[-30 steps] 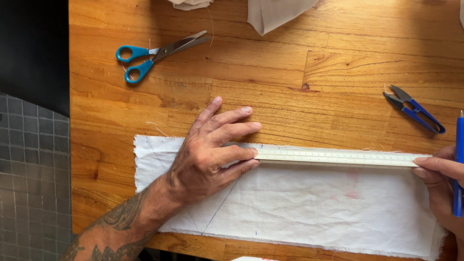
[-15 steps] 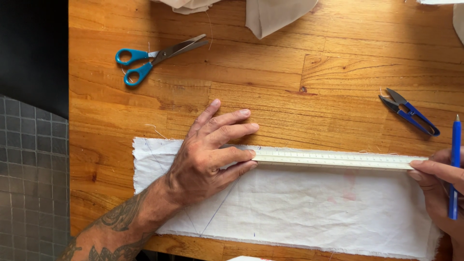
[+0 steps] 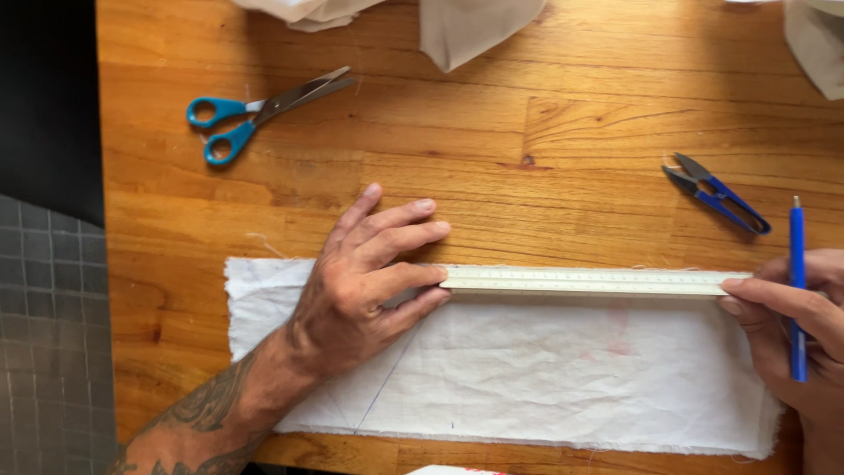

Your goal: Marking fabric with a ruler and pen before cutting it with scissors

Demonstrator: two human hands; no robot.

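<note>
a cloth is spread on the table near its front edge. a ruler is laid along the cloth's far edge, touched by the left hand at one end and seemingly by the right hand, holding a pen, at the other. scissors are set behind left, snips behind right.

illumination is bright, even daylight, stronger toward the upper right. the wooden table shows a mild sheen there, no harsh glare. the left hand casts a short, soft shadow on the white cloth. focus is sharp throughout; no visible motion blur or edge distortion.
</note>
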